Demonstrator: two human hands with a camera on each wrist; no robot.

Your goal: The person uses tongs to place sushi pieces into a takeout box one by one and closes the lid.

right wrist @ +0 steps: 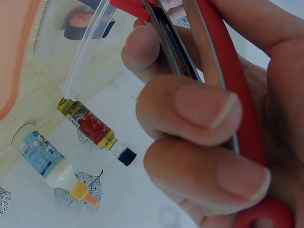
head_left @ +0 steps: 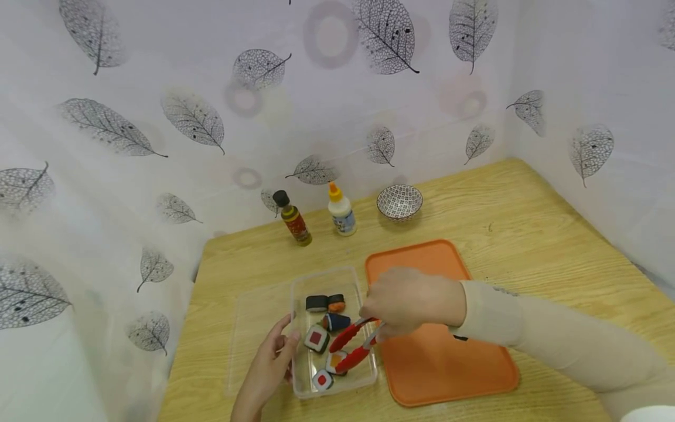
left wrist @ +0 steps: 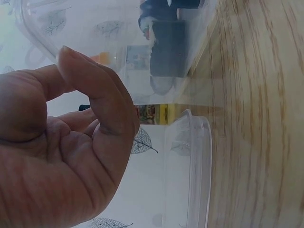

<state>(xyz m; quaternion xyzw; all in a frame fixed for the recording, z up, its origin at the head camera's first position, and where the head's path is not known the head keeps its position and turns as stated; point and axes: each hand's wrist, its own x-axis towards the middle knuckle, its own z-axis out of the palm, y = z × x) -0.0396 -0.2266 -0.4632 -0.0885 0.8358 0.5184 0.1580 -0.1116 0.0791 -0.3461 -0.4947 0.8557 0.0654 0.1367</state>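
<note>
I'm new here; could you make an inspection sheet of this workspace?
Surface: wood-grain table
Job's things: clear container with six sushi-shaped pieces; red tongs; orange tray right of container
Clutter: dark-capped bottle, yellow-capped bottle and patterned bowl behind; clear plastic piece, left
Left grip: bare hand at the container's left side, contact unclear
Right grip: bare hand holding the tongs, tips over the container
Cables: nothing seen
Surroundings: white leaf-patterned backdrop

We see a wood-grained table (head_left: 532, 234), along whose far edge stand, from the far left corner rightward, a dark-capped bottle (head_left: 297, 225), a white bottle (head_left: 344, 217) with an orange-tipped cap and a patterned bowl (head_left: 399, 203). Nearer us, from the left edge inward, lie a clear lid (head_left: 250, 319), a clear container (head_left: 337, 389) and an orange tray (head_left: 443, 375).
</note>
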